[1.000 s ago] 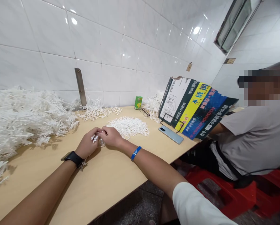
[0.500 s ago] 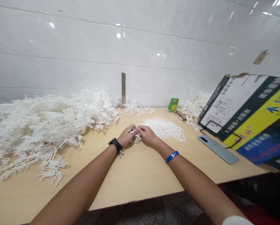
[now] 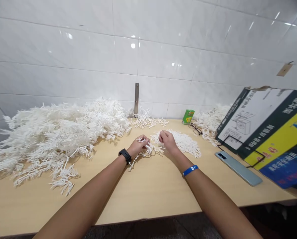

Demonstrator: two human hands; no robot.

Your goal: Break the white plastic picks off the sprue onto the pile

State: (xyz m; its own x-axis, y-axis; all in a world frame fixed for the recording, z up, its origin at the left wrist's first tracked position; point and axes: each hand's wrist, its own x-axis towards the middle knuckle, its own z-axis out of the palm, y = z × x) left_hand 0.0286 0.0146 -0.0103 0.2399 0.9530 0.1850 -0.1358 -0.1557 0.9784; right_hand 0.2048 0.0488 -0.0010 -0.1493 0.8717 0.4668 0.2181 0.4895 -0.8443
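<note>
My left hand (image 3: 139, 145) is closed on a cluster of thin white branching strands (image 3: 148, 152), which hangs out below the fingers toward the tabletop. To the right, my right hand (image 3: 167, 139) is pinched shut over the near edge of a flat heap of small white pieces (image 3: 185, 142). What sits between its fingertips, if anything, is too small to make out. A large tangled pile of white branching strands (image 3: 71, 122) lies left of my left hand. Behind both hands is a smaller loose bunch of the same strands (image 3: 148, 119).
At the right stand a large printed cardboard box (image 3: 260, 126) and, before it, a grey phone (image 3: 238, 168). A green small box (image 3: 188, 117), black-framed glasses (image 3: 196, 128) and more white strands (image 3: 210, 119) lie toward the tiled wall (image 3: 88, 49). A metal bracket (image 3: 136, 99) is on the wall.
My hands were together at the strand cluster. Now my right hand has moved right, away from my left, to the heap of small pieces. The camera view has shifted slightly.
</note>
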